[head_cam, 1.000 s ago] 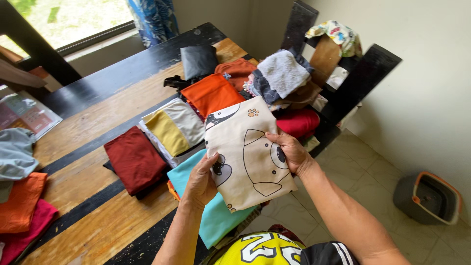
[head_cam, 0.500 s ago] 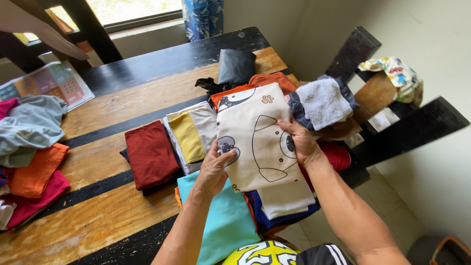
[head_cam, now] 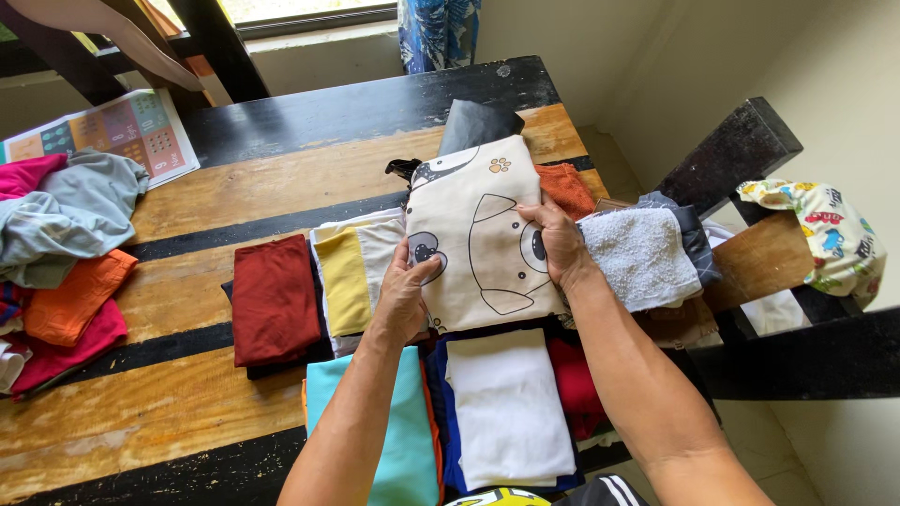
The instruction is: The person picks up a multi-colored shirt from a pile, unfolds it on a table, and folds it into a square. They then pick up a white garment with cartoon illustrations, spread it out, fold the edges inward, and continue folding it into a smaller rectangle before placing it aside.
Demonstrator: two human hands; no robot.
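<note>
Your left hand (head_cam: 405, 292) and right hand (head_cam: 555, 245) each grip the soft cream cloth (head_cam: 478, 239), clamped on its edges. It lies folded flat over stacked fabrics on the wooden counter (head_cam: 187, 394).

Seen from a single head-worn camera, looking steeply down and forward over the wooden desk (head_cam: 187, 309) with black bands. Close in, forearms entering from the bottom edge, left hand (head_cam: 405, 295) and right hand (head_cam: 559, 245) near frame centre. Facing a window wall at top; chair (head_cam: 769, 281) at right. No second view.
</note>
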